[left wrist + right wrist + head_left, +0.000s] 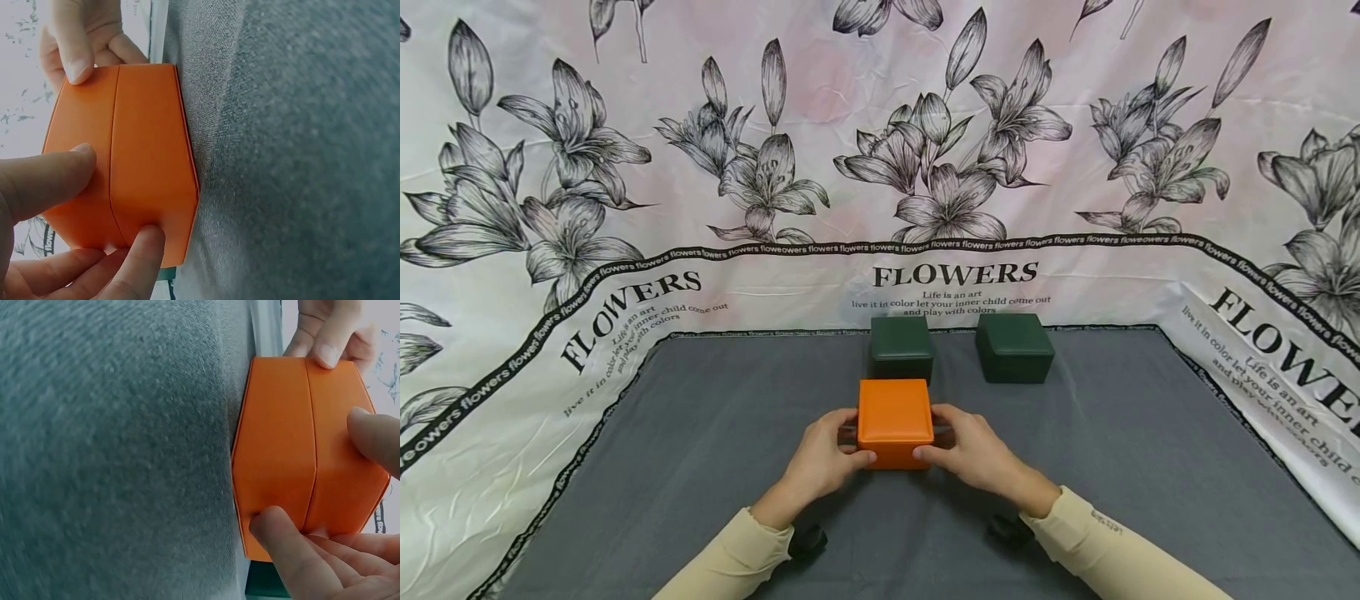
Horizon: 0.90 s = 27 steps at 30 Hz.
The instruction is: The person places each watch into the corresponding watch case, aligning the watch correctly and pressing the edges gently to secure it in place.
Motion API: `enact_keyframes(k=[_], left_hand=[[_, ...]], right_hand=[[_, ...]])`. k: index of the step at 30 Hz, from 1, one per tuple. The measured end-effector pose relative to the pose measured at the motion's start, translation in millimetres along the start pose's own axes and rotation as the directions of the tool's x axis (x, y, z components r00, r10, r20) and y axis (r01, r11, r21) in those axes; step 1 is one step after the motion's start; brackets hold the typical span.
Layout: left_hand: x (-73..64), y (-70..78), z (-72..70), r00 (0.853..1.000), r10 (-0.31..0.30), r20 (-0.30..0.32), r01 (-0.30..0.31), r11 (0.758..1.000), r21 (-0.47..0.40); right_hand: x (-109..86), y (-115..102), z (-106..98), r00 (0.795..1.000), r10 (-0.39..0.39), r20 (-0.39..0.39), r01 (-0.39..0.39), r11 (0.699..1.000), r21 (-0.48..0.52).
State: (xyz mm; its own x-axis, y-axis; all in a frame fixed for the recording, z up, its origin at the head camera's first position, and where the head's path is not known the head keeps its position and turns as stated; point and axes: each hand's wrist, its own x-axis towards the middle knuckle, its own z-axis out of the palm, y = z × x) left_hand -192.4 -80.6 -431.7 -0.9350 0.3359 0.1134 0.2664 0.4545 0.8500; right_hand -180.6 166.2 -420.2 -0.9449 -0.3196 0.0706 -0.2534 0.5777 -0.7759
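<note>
An orange box [895, 411] with a closed lid sits on the grey cloth in the middle of the head view. My left hand [822, 456] holds its left side, thumb on the front face and fingers along the side. From the right, my right hand [976, 447] grips it the same way. In the left wrist view the seam between lid and base of the orange box [147, 137] runs unbroken. The right wrist view shows the box [278, 425] with its lower edge at the cloth. Some fingertips are hidden behind it.
Directly behind the orange box stands a dark green box [901, 342], partly covered by it. Another dark green box [1015, 348] stands to the right of that one. A flower-printed curtain [790, 287] hangs behind the grey cloth [737, 400].
</note>
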Motion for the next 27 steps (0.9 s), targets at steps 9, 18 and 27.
enact_keyframes(k=[9,18,27], left_hand=[[-6.2,-1.9,-10.5,1.000,-0.012,-0.004,0.012,1.000,0.008],[-11.3,-11.3,-26.9,0.999,-0.021,-0.038,0.021,1.000,-0.001],[-14.7,-19.9,-42.5,0.994,-0.061,-0.085,0.063,0.998,0.018]], right_hand=[[5.4,-5.4,9.3,0.999,-0.051,0.011,0.051,0.999,-0.007],[16.5,-16.6,23.0,0.996,-0.074,0.050,0.075,0.997,-0.011],[30.9,-25.9,37.2,0.992,-0.109,0.068,0.109,0.994,0.002]])
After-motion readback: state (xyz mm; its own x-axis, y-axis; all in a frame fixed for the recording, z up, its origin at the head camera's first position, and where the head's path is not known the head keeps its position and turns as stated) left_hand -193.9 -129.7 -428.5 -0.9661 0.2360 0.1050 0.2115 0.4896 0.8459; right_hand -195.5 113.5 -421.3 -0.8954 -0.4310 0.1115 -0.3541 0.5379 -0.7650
